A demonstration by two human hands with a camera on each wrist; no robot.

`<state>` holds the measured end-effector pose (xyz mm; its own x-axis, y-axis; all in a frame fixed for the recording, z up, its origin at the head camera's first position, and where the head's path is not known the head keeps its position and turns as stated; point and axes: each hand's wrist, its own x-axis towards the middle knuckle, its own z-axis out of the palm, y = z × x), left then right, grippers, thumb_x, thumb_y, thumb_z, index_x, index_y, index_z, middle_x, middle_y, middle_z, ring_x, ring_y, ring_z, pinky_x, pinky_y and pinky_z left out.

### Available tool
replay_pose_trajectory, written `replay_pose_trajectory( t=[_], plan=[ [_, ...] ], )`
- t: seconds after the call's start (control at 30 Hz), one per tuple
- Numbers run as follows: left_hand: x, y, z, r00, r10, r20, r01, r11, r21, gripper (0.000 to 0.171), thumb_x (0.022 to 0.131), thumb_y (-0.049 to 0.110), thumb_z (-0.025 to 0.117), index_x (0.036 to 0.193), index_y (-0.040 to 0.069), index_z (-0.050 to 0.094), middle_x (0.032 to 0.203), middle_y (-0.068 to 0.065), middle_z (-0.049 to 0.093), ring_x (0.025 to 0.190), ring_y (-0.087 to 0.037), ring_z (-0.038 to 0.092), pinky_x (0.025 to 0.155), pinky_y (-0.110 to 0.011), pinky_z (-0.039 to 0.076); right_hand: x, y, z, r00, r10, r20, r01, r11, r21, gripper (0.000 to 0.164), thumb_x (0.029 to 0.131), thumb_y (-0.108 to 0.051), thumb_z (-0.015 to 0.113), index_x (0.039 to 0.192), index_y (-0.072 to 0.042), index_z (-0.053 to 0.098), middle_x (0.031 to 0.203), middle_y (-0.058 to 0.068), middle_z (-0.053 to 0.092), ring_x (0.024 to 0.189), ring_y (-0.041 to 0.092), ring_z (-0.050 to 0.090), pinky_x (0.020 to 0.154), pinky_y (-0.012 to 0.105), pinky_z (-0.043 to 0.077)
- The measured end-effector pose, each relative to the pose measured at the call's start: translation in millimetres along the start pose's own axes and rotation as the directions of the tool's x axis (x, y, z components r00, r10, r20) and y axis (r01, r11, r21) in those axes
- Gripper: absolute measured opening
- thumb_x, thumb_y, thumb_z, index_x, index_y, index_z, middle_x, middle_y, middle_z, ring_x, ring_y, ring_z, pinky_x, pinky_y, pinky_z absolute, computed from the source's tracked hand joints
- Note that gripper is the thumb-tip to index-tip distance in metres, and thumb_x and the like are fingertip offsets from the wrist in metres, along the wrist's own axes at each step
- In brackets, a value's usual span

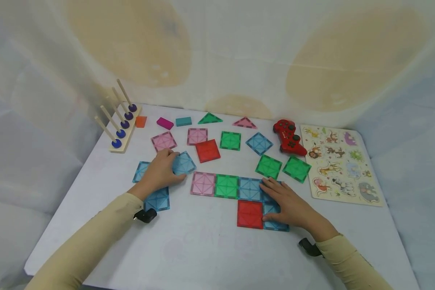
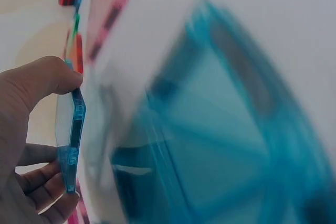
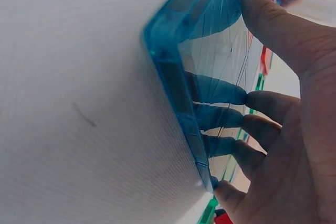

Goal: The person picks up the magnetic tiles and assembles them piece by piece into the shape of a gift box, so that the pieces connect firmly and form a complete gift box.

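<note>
My left hand [image 1: 161,168] pinches a clear blue square tile [image 1: 184,163] between thumb and fingers; the left wrist view shows them at opposite edges of this tile [image 2: 71,135]. Two more blue tiles, one upper [image 1: 140,171] and one lower [image 1: 158,200], lie partly under that hand and wrist. To the right, a pink tile [image 1: 203,184], a green tile [image 1: 226,187] and a blue tile [image 1: 249,189] join in a row. My right hand [image 1: 290,205] rests with extended fingers on the row's end, partly hiding blue tiles there. A red tile [image 1: 250,214] adjoins a lower blue tile [image 1: 277,224].
Behind the hands lie loose square tiles, including a red one [image 1: 208,151], plus a green triangle [image 1: 210,118] and a pink triangle [image 1: 245,123]. A pegged wooden stand [image 1: 117,148] is at back left. A red game controller [image 1: 289,137] and animal puzzle board [image 1: 342,165] lie right.
</note>
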<state>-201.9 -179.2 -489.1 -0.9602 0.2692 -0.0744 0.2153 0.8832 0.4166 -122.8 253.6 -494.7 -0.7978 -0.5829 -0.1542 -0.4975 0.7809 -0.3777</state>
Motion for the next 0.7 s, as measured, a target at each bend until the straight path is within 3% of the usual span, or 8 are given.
replay_pose_trajectory(
  t=[0.13, 0.23, 0.4, 0.57, 0.7],
  plan=[
    [-2.9, 20.1, 5.7, 0.994, 0.112, -0.005, -0.112, 0.994, -0.01, 0.084, 0.08, 0.041, 0.084, 0.146, 0.001, 0.051, 0.138, -0.018, 0.049, 0.122, -0.031, 0.049, 0.101, -0.049, 0.051, -0.3, -0.3, -0.9, 1.0, 0.006, -0.003, -0.006, 1.0, 0.001, 0.104, 0.078, -0.055, 0.082, 0.159, -0.01, 0.035, 0.166, 0.012, 0.026, 0.153, 0.038, 0.019, 0.119, 0.064, 0.019],
    [-8.2, 39.7, 15.1, 0.976, 0.214, 0.024, -0.214, 0.977, -0.013, 0.083, 0.079, 0.041, 0.085, 0.145, 0.002, 0.053, 0.136, -0.015, 0.051, 0.121, -0.027, 0.049, 0.102, -0.043, 0.051, -0.4, 0.0, -0.6, 1.0, 0.009, -0.003, -0.009, 1.0, 0.001, 0.104, 0.078, -0.055, 0.083, 0.159, -0.011, 0.035, 0.166, 0.012, 0.026, 0.153, 0.037, 0.019, 0.119, 0.064, 0.019],
    [-19.5, 68.6, 35.2, 0.929, 0.358, 0.089, -0.357, 0.934, -0.032, 0.08, 0.079, 0.039, 0.085, 0.144, 0.004, 0.054, 0.133, -0.01, 0.054, 0.119, -0.023, 0.05, 0.101, -0.037, 0.051, 0.1, 0.9, 1.2, 1.0, -0.007, -0.014, 0.007, 1.0, 0.0, 0.103, 0.079, -0.056, 0.081, 0.159, -0.01, 0.036, 0.166, 0.013, 0.027, 0.152, 0.038, 0.02, 0.118, 0.064, 0.019],
    [-29.0, 86.6, 49.5, 0.891, 0.426, 0.16, -0.429, 0.903, -0.019, 0.081, 0.078, 0.042, 0.085, 0.145, 0.009, 0.054, 0.137, -0.006, 0.052, 0.126, -0.02, 0.048, 0.102, -0.036, 0.05, 0.2, 1.3, 1.6, 1.0, -0.015, -0.019, 0.015, 1.0, -0.001, 0.102, 0.079, -0.056, 0.081, 0.158, -0.01, 0.036, 0.166, 0.013, 0.027, 0.152, 0.039, 0.02, 0.118, 0.064, 0.019],
    [-34.0, 95.0, 54.8, 0.844, 0.498, 0.201, -0.514, 0.857, 0.032, 0.08, 0.079, 0.048, 0.083, 0.144, 0.011, 0.055, 0.134, -0.003, 0.053, 0.125, -0.018, 0.047, 0.105, -0.034, 0.047, 0.6, 1.7, 2.0, 1.0, 0.008, -0.005, -0.008, 1.0, -0.008, 0.103, 0.078, -0.056, 0.082, 0.159, -0.012, 0.035, 0.166, 0.012, 0.026, 0.153, 0.037, 0.019, 0.119, 0.064, 0.018]
  ],
)
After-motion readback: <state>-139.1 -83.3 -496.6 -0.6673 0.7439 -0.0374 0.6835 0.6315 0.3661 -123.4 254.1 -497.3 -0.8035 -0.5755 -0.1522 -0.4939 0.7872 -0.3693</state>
